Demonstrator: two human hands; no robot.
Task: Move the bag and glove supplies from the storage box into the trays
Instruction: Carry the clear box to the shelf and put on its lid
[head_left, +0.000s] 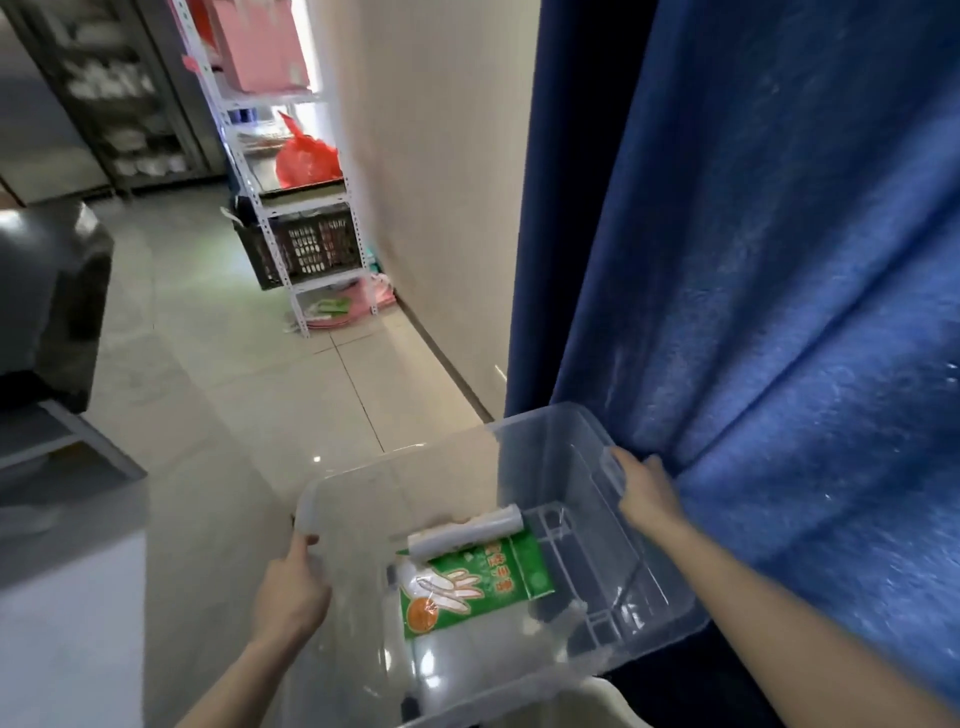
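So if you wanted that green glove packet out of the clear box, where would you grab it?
Probably by its near, lower end, reaching down through the open top. The green glove packet lies flat on the floor of the storage box, and a white roll rests across its far end, so that end is pinned. Both hands grip the box rims now.

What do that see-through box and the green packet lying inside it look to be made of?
The storage box looks like clear, glossy hard plastic: the floor tiles show through its walls, and ribs are moulded into its base. The green glove packet seems to be thin printed plastic film, shiny and slightly crinkled, though paper cannot be ruled out.
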